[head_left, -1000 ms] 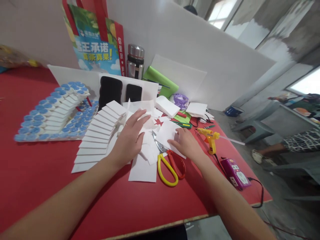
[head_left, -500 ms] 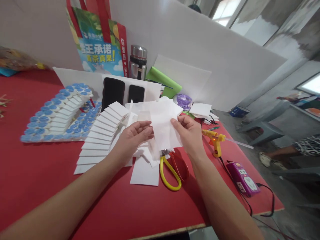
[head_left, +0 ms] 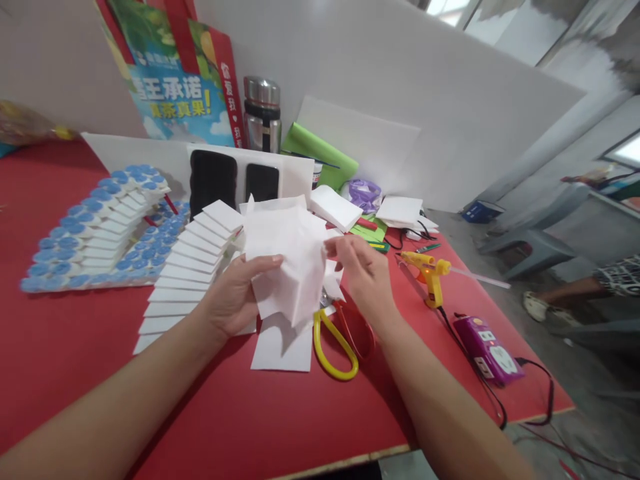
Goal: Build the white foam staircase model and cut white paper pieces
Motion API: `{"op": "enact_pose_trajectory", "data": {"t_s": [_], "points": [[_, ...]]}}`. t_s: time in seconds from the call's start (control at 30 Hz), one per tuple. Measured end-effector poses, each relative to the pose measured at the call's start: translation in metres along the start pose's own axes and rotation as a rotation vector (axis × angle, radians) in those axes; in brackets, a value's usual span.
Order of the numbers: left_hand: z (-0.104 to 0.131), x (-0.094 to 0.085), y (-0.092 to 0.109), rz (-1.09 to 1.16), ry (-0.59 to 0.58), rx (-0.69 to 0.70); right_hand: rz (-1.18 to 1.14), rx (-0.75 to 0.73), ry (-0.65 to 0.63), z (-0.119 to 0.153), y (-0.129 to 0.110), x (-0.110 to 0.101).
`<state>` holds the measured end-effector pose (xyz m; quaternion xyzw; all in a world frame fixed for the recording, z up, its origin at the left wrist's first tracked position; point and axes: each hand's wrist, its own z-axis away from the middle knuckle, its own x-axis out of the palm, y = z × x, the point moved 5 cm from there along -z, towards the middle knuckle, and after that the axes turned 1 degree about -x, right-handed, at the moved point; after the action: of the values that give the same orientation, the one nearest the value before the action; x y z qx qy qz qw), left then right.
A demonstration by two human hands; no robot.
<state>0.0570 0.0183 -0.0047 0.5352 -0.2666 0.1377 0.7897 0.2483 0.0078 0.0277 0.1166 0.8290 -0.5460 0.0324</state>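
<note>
My left hand [head_left: 237,290] holds a creased sheet of white paper [head_left: 287,260], thumb on top and fingers beneath. At the sheet's right edge, my right hand [head_left: 365,270] has its fingers pinched together at the paper. Below the sheet lie another white piece [head_left: 283,343] and scissors with yellow and red handles [head_left: 336,350], blades partly hidden. To the left, a stepped row of white folded pieces [head_left: 183,280] fans out. Beyond it stands a model with blue round pieces [head_left: 75,240] and white steps.
A yellow glue gun [head_left: 430,277] and a purple power socket [head_left: 487,350] with cables lie at the right. Two phones [head_left: 213,183], a steel flask [head_left: 263,117] and a printed bag [head_left: 180,87] stand behind. A person's leg shows at far right.
The paper has turned and now shows a fold, with my left hand further under it. My right hand has shifted to its right edge. The camera view has moved slightly.
</note>
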Motion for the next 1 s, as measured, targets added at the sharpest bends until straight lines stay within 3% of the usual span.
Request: {"op": "enact_pose_trajectory", "data": {"t_s": [0.07, 0.17, 0.23, 0.43, 0.67, 1.0], "points": [[0.002, -0.001, 0.002, 0.057, 0.014, -0.024, -0.158, 0.201, 0.003, -0.005, 0.014, -0.004], [0.003, -0.001, 0.002, 0.039, -0.01, -0.034, -0.411, 0.509, -0.177, -0.003, 0.032, 0.005], [0.001, -0.002, 0.0, -0.004, -0.036, -0.026, -0.502, 0.599, -0.25, 0.001, 0.035, 0.009], [-0.011, -0.01, 0.0, -0.133, -0.051, 0.049, -0.469, 0.548, -0.164, -0.001, 0.029, -0.01], [-0.015, -0.016, -0.001, -0.239, -0.107, 0.102, -0.475, 0.541, -0.233, -0.008, 0.033, -0.022], [-0.013, -0.012, 0.004, -0.197, -0.192, 0.122, -0.512, 0.54, -0.237, -0.011, 0.034, -0.03]]}}
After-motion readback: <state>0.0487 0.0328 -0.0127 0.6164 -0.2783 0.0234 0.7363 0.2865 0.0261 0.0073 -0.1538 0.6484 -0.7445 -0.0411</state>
